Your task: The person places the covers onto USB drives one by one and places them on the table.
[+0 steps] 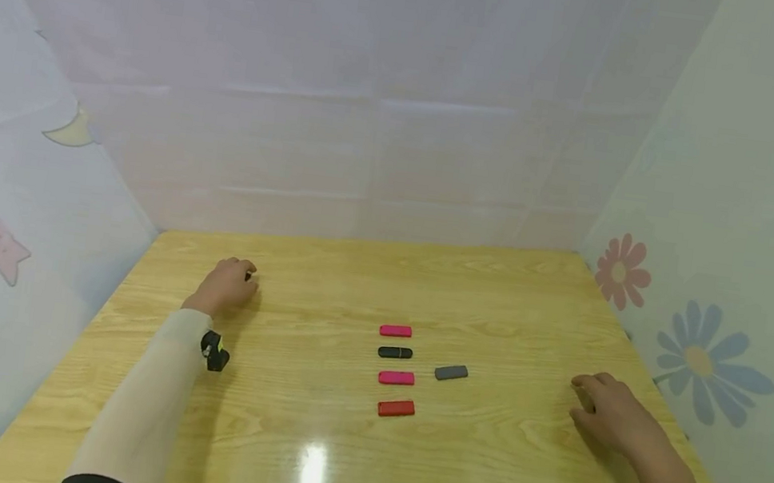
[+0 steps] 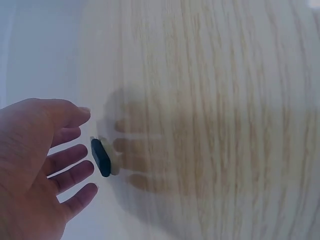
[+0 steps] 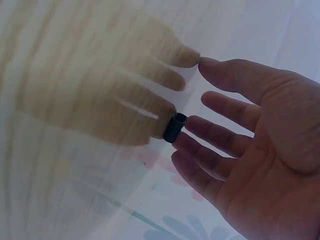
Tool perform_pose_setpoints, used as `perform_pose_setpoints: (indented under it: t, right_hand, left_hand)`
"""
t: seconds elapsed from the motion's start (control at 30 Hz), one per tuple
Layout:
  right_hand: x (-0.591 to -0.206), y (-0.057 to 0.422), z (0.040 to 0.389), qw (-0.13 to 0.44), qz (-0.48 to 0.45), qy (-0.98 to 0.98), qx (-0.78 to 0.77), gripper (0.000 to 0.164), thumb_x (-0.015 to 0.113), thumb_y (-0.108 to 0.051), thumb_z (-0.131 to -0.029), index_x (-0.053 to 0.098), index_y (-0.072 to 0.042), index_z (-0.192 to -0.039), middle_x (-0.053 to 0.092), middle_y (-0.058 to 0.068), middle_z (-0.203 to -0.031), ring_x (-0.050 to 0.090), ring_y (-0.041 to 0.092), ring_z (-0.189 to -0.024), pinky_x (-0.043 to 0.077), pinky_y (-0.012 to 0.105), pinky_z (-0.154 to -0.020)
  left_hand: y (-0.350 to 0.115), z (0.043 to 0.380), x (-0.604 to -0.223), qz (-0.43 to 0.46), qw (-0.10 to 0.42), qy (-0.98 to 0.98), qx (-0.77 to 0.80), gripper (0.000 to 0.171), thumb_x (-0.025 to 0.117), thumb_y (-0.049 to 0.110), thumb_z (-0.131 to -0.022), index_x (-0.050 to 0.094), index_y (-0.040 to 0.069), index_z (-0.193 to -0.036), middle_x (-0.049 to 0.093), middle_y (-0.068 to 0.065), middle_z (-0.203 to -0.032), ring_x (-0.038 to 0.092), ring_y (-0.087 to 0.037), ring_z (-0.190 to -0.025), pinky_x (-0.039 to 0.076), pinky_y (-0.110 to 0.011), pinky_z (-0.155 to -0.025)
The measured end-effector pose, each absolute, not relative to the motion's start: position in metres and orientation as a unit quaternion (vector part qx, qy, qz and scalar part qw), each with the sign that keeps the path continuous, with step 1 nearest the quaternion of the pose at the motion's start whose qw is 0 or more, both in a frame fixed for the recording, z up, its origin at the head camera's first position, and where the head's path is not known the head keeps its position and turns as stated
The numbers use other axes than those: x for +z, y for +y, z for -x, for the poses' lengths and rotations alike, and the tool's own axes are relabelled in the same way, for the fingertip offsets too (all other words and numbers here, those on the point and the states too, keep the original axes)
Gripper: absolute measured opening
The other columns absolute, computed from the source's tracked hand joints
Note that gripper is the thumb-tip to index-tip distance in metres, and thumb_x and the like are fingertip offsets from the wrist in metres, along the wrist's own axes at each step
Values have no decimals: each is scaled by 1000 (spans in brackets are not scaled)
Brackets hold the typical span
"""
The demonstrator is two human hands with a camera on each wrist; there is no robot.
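Observation:
My left hand (image 1: 225, 286) is over the far left of the table with its fingers loosely bent. A small dark oblong piece (image 2: 101, 158) lies on the wood just beyond its fingertips in the left wrist view; the head view shows only a bit of it by the thumb. Over at the right edge, my right hand (image 1: 615, 415) hovers with relaxed, spread fingers. In the right wrist view a short black cap with a hollow end (image 3: 175, 128) sits right at the middle fingertips; in the head view the hand hides it.
Mid-table, small sticks like USB drives form a column: a pink one (image 1: 395, 330), a black one (image 1: 395, 352), another pink one (image 1: 396, 377) and a red one (image 1: 396, 409). A grey one (image 1: 451, 373) lies to their right. Patterned sheets (image 1: 757, 239) border the wooden table (image 1: 324, 282).

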State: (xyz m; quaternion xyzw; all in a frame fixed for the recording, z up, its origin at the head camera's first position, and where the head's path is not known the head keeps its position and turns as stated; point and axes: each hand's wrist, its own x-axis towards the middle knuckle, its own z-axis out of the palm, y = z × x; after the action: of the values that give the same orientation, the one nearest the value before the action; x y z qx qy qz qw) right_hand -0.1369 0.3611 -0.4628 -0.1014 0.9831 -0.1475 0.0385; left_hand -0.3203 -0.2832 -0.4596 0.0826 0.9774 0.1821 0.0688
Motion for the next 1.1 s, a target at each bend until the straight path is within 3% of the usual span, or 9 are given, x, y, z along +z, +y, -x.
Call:
perform_pose_setpoints:
  t: [0.37, 0.8, 0.97, 1.1]
  right_hand:
    - [-466, 362, 137, 45, 107, 982, -150, 37, 73, -10, -90, 63, 6, -122, 62, 21, -113, 62, 37, -94, 53, 50, -76]
    - [-469, 361, 134, 27, 119, 983, -140, 24, 71, -4, -90, 68, 3, -113, 64, 11, -103, 62, 32, -90, 54, 47, -76]
    - [-468, 362, 133, 16, 118, 983, -137, 24, 70, 0, -89, 68, 4, -112, 64, 11, -101, 62, 30, -88, 54, 46, -75]
    - [-467, 364, 133, 7, 114, 984, -135, 22, 68, 5, -88, 67, 6, -110, 63, 10, -98, 61, 28, -86, 54, 45, -75]
  left_hand:
    - [-292, 328, -468, -51, 56, 977, 197, 45, 45, 15, -104, 47, -10, -142, 41, -37, -142, 37, -56, -130, 37, -67, -104]
    - [-295, 336, -469, -37, 81, 980, 176, 49, 43, 16, -103, 43, -16, -140, 44, -41, -136, 43, -58, -123, 42, -66, -98]
    - [-296, 341, -473, -36, 81, 983, 163, 41, 42, 13, -104, 51, -17, -131, 47, -39, -126, 50, -53, -109, 46, -59, -86]
    - [-297, 344, -475, -30, 81, 983, 161, 34, 43, 12, -104, 59, -14, -119, 49, -36, -119, 48, -42, -94, 40, -51, -75]
